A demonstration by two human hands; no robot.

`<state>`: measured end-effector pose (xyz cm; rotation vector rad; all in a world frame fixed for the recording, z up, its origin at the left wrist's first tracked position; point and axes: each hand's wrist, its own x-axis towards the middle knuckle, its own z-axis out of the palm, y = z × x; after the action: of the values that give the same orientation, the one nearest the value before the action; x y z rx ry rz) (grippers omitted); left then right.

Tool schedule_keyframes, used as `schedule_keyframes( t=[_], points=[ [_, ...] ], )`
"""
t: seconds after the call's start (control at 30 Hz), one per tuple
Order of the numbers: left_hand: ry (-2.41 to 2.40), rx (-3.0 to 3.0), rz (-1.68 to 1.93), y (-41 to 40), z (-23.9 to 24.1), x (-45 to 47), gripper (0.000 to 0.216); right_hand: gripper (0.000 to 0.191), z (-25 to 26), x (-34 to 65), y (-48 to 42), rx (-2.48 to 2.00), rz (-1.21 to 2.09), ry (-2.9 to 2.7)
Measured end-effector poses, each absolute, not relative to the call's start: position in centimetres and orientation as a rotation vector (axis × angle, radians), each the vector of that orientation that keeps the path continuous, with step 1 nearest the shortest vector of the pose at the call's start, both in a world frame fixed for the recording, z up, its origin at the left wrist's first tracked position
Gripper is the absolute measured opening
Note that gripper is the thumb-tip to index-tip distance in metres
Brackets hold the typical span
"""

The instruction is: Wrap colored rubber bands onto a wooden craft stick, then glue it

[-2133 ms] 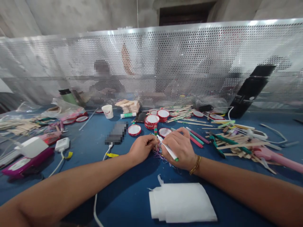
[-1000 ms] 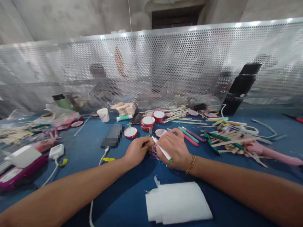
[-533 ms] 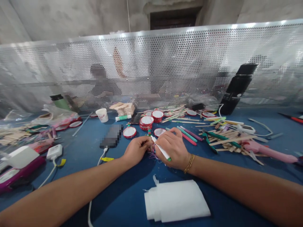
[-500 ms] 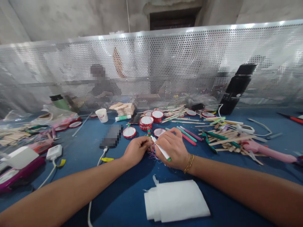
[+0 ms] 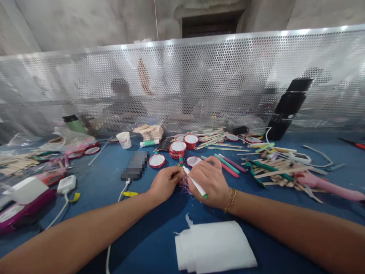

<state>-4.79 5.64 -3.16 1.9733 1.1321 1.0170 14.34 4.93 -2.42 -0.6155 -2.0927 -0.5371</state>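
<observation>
My left hand [image 5: 164, 185] pinches a thin stick [image 5: 181, 161] with green and red bands on its upper end; its lower part is hidden by the fingers. My right hand [image 5: 212, 183], wearing a gold bracelet, is closed on a white marker [image 5: 199, 186] with a green end. The marker's far end lies close to the stick, but I cannot tell whether they touch. Purple threads [image 5: 186, 189] lie between the hands. Just beyond are red-rimmed round pieces with white faces [image 5: 177, 147], some stacked. Several coloured pens [image 5: 230, 171] rest beyond my right hand.
Folded white cloth [image 5: 216, 245] lies in front of me. A phone [image 5: 135, 165] on a cable and a paper cup [image 5: 123, 140] are to the left. Wooden sticks, green pliers [image 5: 254, 174] and a pink glue gun [image 5: 327, 185] crowd the right, near a black bottle [image 5: 289, 110]. A perforated screen [image 5: 222, 83] stands behind.
The view has shifted slightly, so everything sits a little lower and further right. Both hands keep the same grips on the stick and the marker.
</observation>
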Motion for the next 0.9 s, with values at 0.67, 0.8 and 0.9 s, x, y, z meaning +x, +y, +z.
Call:
schedule_keyframes(
  t=[0.67,0.8,0.9],
  points=[
    [1.170,1.991,1.007,5.58,-2.89,-4.62,0.030,0.007,-2.13,14.23,4.82,-0.627,-0.505,-2.070],
    [1.177,1.998,1.011,5.55,-2.98,-4.63,0.030,0.008,-2.21,14.20,4.81,-0.604,-0.521,-2.069],
    [1.164,1.999,1.013,5.58,-3.04,-4.67,0.028,0.008,-2.15,14.18,4.73,-0.582,-0.523,-2.098]
  ],
)
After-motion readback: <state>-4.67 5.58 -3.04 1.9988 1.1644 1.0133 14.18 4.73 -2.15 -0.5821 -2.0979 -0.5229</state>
